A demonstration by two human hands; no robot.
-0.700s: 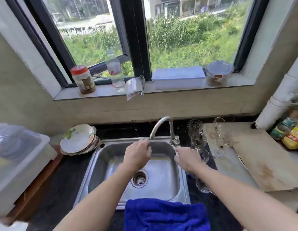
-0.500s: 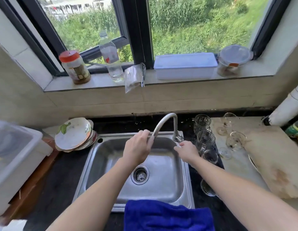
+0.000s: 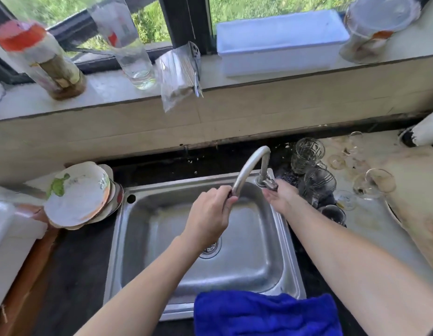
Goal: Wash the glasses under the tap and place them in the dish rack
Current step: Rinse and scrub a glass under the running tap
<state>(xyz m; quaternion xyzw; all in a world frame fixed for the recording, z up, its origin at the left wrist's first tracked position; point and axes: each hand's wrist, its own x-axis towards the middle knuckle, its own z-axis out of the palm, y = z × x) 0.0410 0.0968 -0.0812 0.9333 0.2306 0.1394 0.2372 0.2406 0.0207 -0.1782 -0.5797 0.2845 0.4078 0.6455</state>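
Note:
A curved steel tap (image 3: 253, 162) arches over the steel sink (image 3: 264, 258). My left hand (image 3: 208, 214) grips the tap's spout end over the basin. My right hand (image 3: 282, 197) holds the tap handle at the tap's base, on the sink's right rim. Several clear glasses (image 3: 318, 183) stand and lie on the counter just right of the sink, some ribbed tumblers, some stemmed ones (image 3: 375, 184). The white dish rack (image 3: 9, 241) sits at the far left edge, only partly in view. No water is seen running.
A stack of plates (image 3: 79, 195) leans left of the sink. A blue cloth (image 3: 264, 314) hangs over the sink's front edge. The windowsill holds a jar (image 3: 45, 66), a bottle (image 3: 130, 49), a plastic bag (image 3: 180, 73), a white box (image 3: 281, 42) and a lidded tub (image 3: 375, 27). A cutting board (image 3: 419, 197) lies at right.
My view has dropped and closed in on the sink. My left hand has wrapped around the spout end, and my right hand has moved up onto the tap handle.

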